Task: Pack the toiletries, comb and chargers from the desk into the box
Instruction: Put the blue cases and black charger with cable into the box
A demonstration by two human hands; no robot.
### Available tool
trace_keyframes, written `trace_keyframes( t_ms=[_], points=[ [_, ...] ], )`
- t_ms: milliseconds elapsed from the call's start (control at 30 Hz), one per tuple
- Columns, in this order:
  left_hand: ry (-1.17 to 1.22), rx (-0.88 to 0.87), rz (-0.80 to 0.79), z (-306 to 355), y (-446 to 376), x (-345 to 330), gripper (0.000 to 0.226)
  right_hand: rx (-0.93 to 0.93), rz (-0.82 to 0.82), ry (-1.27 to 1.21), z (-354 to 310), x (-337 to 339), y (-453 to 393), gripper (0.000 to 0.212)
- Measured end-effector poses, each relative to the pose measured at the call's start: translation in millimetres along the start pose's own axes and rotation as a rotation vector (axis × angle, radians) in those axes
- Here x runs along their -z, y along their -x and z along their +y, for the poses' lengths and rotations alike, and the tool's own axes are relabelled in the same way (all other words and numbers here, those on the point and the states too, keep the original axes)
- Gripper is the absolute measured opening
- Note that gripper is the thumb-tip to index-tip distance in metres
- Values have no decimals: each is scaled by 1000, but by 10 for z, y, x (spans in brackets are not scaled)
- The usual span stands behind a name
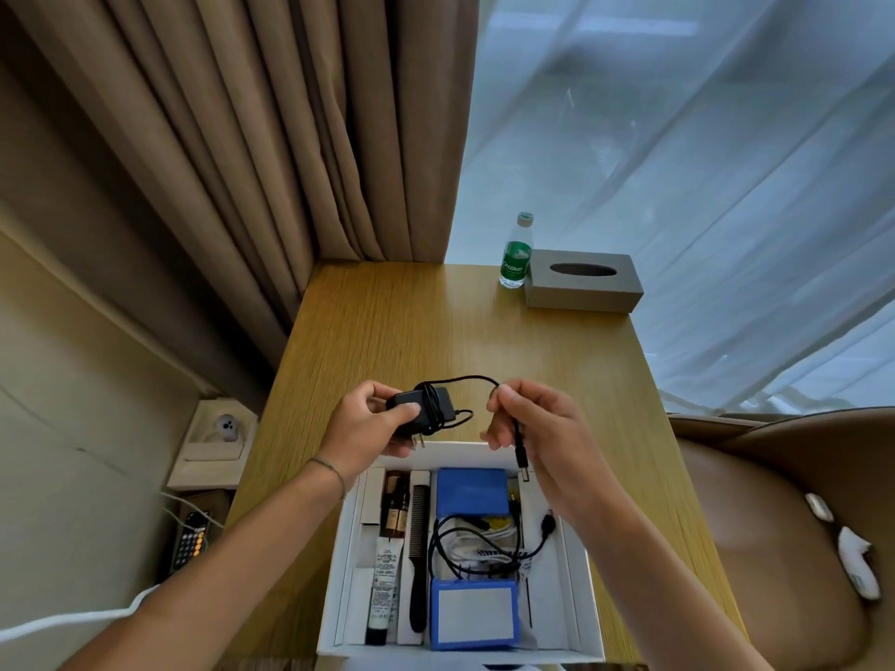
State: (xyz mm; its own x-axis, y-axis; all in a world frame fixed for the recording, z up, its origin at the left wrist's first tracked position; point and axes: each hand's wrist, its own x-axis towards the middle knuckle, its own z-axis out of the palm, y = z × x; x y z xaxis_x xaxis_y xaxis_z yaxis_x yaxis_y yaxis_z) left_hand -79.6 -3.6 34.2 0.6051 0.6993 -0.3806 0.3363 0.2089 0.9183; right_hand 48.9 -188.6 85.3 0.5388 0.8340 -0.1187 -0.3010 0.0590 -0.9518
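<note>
Item: black power adapter (420,404), centre frame, above the white box (576,573). Left hand (368,423) clamps its body; right hand (528,428) pinches the cord (517,435). Advice: wind remaining cord snugly, tuck the plug (523,463), then lay it beside the cables (484,544).

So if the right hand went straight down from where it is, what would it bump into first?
Probably the blue pack at the far end of the white box, or the cables beside it. The right hand hangs above that end, holding the charger's cord. Depth is hard to judge.
</note>
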Motion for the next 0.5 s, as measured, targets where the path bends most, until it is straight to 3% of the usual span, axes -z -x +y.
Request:
trace_keyframes(
  t_ms=[133,300,400,500],
  points=[
    [134,149,14,-21,-77,23,27,-22,-139,60,74,-43,90,22],
    [365,247,-49,68,-122,56,31,-177,-231,114,340,17,214,22],
    [417,274,-139,114,-96,40,32,-310,-266,214,500,103,239,23],
    [327,290,-329,134,-39,24,39,-413,-239,299,581,211,213,23]
  ],
)
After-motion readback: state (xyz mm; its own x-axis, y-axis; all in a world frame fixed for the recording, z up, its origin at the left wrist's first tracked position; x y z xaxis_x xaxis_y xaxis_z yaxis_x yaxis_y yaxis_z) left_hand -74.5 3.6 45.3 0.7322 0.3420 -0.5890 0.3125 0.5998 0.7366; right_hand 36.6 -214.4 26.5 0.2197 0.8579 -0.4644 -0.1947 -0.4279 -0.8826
